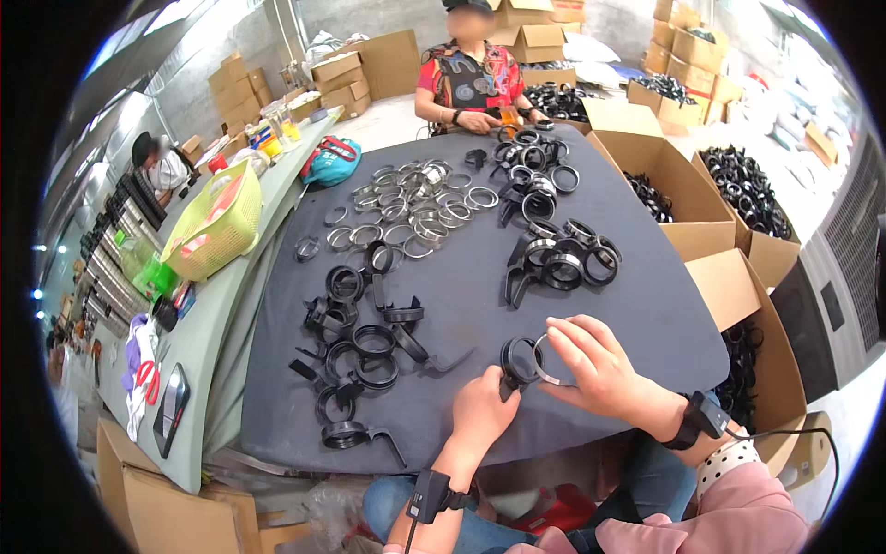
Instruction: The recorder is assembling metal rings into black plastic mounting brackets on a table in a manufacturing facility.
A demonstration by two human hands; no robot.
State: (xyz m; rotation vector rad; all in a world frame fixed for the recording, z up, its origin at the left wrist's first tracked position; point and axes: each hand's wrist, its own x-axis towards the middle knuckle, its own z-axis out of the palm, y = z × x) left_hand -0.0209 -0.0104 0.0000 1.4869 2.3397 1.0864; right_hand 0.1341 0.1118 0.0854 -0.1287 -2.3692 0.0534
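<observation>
Near the front of the dark table, my left hand (484,406) grips a black ring with a handle (520,362), its fingers wrapped round the handle. My right hand (586,362) pinches a thin silver metal ring (544,377) close beside the black ring's right side. I cannot tell whether the two rings touch. Left of my hands lies a loose pile of black rings with handles (374,342). Beyond it spread many silver metal rings (397,210). Another group of black rings (563,268), some with shiny inner edges, lies ahead of my right hand.
A co-worker (472,88) sits at the far table edge, handling parts. Cardboard boxes (706,231) with black parts stand along the right. On the left, a green table (226,305) holds a yellow-green basket (214,222), red scissors (148,377) and a phone-like black object (172,406).
</observation>
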